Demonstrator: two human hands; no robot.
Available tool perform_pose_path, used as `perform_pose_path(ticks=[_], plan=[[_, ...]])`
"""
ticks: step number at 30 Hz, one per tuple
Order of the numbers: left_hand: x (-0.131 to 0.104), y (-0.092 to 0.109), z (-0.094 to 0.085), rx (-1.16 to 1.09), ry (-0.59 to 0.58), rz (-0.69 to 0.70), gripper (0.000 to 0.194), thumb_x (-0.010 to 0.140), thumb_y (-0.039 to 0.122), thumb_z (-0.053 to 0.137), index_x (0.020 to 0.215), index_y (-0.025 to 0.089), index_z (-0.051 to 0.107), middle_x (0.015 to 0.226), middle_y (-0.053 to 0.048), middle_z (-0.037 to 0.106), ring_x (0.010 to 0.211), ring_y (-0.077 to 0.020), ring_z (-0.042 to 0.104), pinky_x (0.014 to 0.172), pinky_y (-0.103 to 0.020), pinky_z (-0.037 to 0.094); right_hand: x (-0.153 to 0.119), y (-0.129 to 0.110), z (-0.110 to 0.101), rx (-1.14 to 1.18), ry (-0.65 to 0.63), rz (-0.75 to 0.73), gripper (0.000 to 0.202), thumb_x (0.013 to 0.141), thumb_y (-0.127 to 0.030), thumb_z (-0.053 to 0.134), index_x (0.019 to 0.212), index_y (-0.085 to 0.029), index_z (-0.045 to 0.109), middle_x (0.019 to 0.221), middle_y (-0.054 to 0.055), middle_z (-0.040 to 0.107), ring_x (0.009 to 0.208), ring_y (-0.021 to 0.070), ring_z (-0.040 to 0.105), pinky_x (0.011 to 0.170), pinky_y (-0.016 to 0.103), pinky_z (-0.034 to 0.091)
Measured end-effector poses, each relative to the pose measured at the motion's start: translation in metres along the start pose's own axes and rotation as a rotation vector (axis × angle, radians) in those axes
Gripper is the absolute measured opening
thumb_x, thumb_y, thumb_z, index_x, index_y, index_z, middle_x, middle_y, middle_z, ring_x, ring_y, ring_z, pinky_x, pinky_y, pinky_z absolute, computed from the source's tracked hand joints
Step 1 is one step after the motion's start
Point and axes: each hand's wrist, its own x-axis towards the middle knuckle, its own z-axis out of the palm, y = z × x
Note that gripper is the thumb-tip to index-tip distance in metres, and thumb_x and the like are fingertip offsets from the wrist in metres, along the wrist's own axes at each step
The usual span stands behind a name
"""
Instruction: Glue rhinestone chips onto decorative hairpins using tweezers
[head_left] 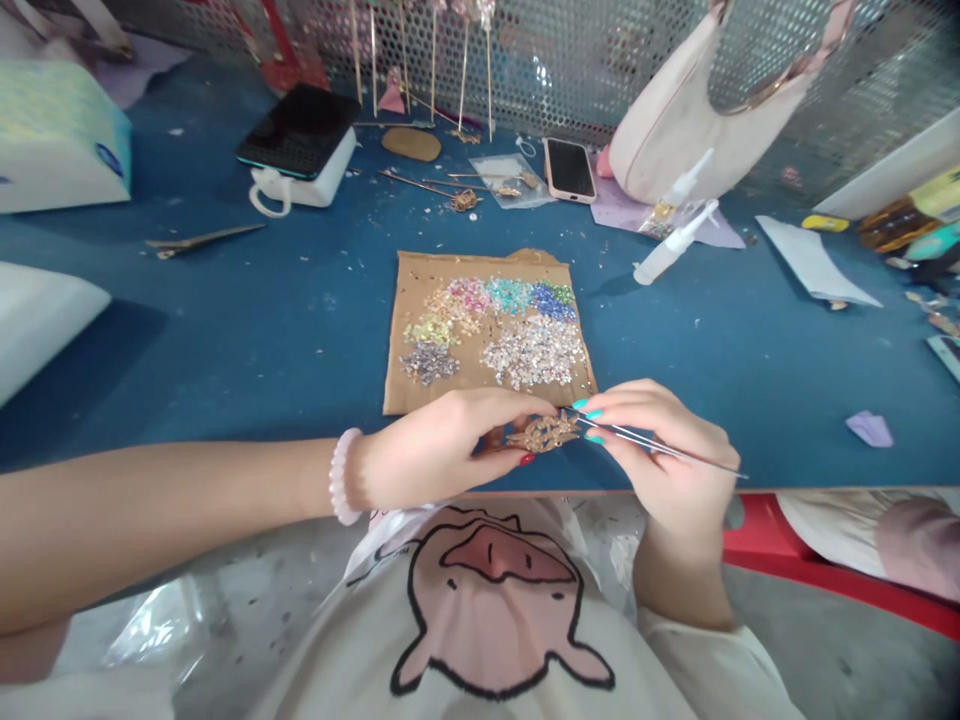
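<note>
My left hand pinches a gold openwork metal ornament between thumb and fingers, just above the table's front edge. Closed around a pair of slim metal tweezers, my right hand brings their tips to the ornament's right side. Whether a stone sits in the tips is too small to see. Right behind both hands lies a piece of brown cardboard covered with rhinestones sorted by colour: clear stones, grey stones, yellow stones, pink stones, turquoise stones and blue stones.
On the blue table stand a white glue bottle, a phone, a pale handbag and a white box with a black top. Scissors lie at left, near a tissue box. A mesh panel rises behind.
</note>
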Motion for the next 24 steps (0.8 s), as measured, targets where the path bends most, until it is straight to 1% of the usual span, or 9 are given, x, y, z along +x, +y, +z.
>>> perform_pose_path(ticks=[4, 8, 12, 18, 24], plan=[[0.0005, 0.001, -0.0009, 0.001, -0.015, 0.005, 0.037, 0.082, 0.008, 0.057, 0.119, 0.012, 0.053, 0.096, -0.006, 0.066, 0.086, -0.0143, 0.061, 0.081, -0.024, 0.048, -0.0003, 0.0005, 0.002, 0.019, 0.003, 0.006, 0.02, 0.072, -0.002, 0.067, 0.082, -0.02, 0.066, 0.082, 0.001, 0.069, 0.079, 0.0166, 0.063, 0.07, 0.035, 0.052], [0.0007, 0.0024, -0.0018, -0.007, -0.02, 0.002, 0.037, 0.082, 0.006, 0.056, 0.118, 0.013, 0.054, 0.098, -0.006, 0.067, 0.089, -0.0153, 0.062, 0.081, -0.024, 0.049, -0.0001, 0.0009, 0.0042, 0.041, 0.012, 0.017, 0.02, 0.073, -0.003, 0.065, 0.081, -0.021, 0.067, 0.08, 0.001, 0.069, 0.076, 0.016, 0.063, 0.068, 0.034, 0.052], [0.0011, 0.0036, -0.0017, -0.017, -0.036, -0.008, 0.039, 0.082, 0.004, 0.056, 0.12, 0.011, 0.054, 0.1, -0.007, 0.067, 0.09, -0.015, 0.063, 0.082, -0.023, 0.048, -0.0006, 0.0021, 0.0059, 0.042, 0.03, 0.001, 0.019, 0.074, -0.004, 0.065, 0.082, -0.022, 0.067, 0.079, 0.001, 0.069, 0.075, 0.0162, 0.063, 0.066, 0.034, 0.052], [0.0019, 0.005, -0.0024, -0.017, -0.061, -0.054, 0.039, 0.082, 0.004, 0.055, 0.12, 0.014, 0.054, 0.102, -0.005, 0.068, 0.089, -0.0145, 0.063, 0.082, -0.023, 0.048, -0.0023, 0.0044, 0.0063, 0.028, 0.01, -0.041, 0.02, 0.073, -0.007, 0.066, 0.084, -0.023, 0.067, 0.079, 0.0, 0.07, 0.074, 0.0165, 0.065, 0.067, 0.034, 0.054], [0.0025, 0.0071, -0.0043, -0.013, -0.075, -0.079, 0.038, 0.083, 0.005, 0.055, 0.12, 0.012, 0.054, 0.103, -0.006, 0.068, 0.089, -0.0148, 0.064, 0.081, -0.023, 0.048, -0.005, 0.004, 0.0055, -0.016, 0.03, -0.056, 0.024, 0.07, -0.005, 0.069, 0.085, -0.023, 0.067, 0.081, 0.001, 0.07, 0.077, 0.0173, 0.064, 0.07, 0.035, 0.054]])
